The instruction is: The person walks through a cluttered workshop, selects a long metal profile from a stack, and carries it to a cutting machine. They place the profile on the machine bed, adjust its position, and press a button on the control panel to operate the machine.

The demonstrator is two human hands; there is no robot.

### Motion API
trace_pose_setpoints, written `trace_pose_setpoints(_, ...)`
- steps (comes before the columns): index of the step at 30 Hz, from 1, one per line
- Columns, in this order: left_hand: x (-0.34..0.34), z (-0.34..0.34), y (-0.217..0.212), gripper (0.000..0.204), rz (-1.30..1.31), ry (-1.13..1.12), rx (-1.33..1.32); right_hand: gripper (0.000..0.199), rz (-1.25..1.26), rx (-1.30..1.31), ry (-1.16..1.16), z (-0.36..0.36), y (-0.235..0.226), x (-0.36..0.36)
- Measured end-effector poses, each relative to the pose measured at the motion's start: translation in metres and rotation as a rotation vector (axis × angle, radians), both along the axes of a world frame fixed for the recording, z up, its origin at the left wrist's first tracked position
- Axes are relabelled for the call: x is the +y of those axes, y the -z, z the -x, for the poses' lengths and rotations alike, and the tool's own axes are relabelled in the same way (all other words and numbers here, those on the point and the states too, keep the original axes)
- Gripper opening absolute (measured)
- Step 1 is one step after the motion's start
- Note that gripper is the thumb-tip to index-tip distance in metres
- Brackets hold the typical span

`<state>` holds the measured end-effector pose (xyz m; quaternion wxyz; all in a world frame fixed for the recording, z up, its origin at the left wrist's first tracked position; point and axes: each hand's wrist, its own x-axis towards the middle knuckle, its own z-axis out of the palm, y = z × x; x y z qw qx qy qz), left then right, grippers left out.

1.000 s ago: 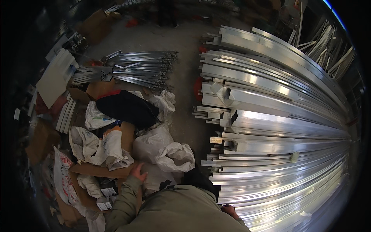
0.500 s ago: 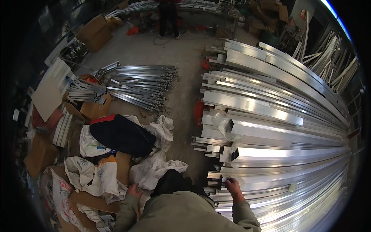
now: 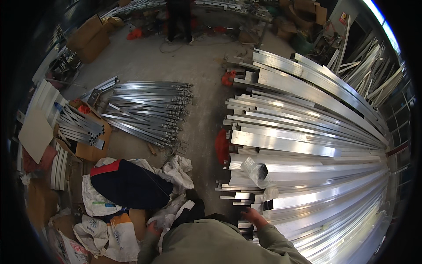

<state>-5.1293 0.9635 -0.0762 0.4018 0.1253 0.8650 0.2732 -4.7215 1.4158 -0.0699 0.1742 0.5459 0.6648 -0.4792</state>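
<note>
My right hand [image 3: 253,216] is by the cut ends of the stacked silver metal profiles [image 3: 299,167], with its fingers towards the floor gap on the left. Its fingers are dark and blurred; whether they touch a profile is unclear. My left hand [image 3: 153,229] hangs low beside a crumpled white plastic sack [image 3: 169,214], with its fingers mostly hidden. A clear plastic wrapper [image 3: 256,172] clings to one profile's end. Left of me, a dark blue garment with a red panel [image 3: 132,184] lies over white sacks.
Thin silver tubes [image 3: 149,110] lie fanned on the floor, next to a cardboard box [image 3: 94,152] holding more tubes. A person [image 3: 179,20] stands at the far end. White strips [image 3: 373,70] lean at the far right. A red object [image 3: 222,147] sits beside the profile stack.
The view has shifted forward, so the tubes, garment and profiles sit lower in the picture. My right hand has moved left towards the stack's edge; my left hand remains low by the sacks.
</note>
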Motion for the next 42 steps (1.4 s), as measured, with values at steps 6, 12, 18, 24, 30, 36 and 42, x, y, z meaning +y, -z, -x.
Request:
trace_pose_setpoints(6, 0.092, 0.104, -0.037, 0.071, 0.054, 0.147, 0.052, 0.033, 0.113, 0.248, 0.468, 0.039, -0.023, 0.058)
trace_pose_setpoints(12, 0.197, 0.183, -0.040, 0.068, -0.024, 0.086, 0.082, 0.032, 0.182, 0.017, 0.494, 0.089, -0.008, 0.121)
trace_pose_setpoints(18, 0.313, 0.258, -0.032, 0.066, 0.002, 0.047, 0.029, 0.035, 0.199, 0.050, 0.462, 0.176, 0.034, 0.242)
trace_pose_setpoints(24, 0.404, 0.339, -0.008, 0.065, -0.020, 0.058, 0.045, 0.038, 0.061, 0.174, 0.372, 0.301, 0.026, 0.408)
trace_pose_setpoints(30, 0.483, 0.415, -0.007, 0.065, -0.125, 0.141, 0.066, 0.036, -0.065, 0.346, 0.395, 0.402, -0.021, 0.535)
trace_pose_setpoints(36, 0.576, 0.492, -0.007, 0.067, -0.014, 0.192, -0.027, 0.038, 0.043, 0.190, 0.527, 0.412, 0.005, 0.533)
trace_pose_setpoints(42, 0.667, 0.594, 0.023, 0.063, -0.005, 0.368, -0.014, 0.032, 0.247, -0.037, 0.863, 0.405, -0.012, 0.483)
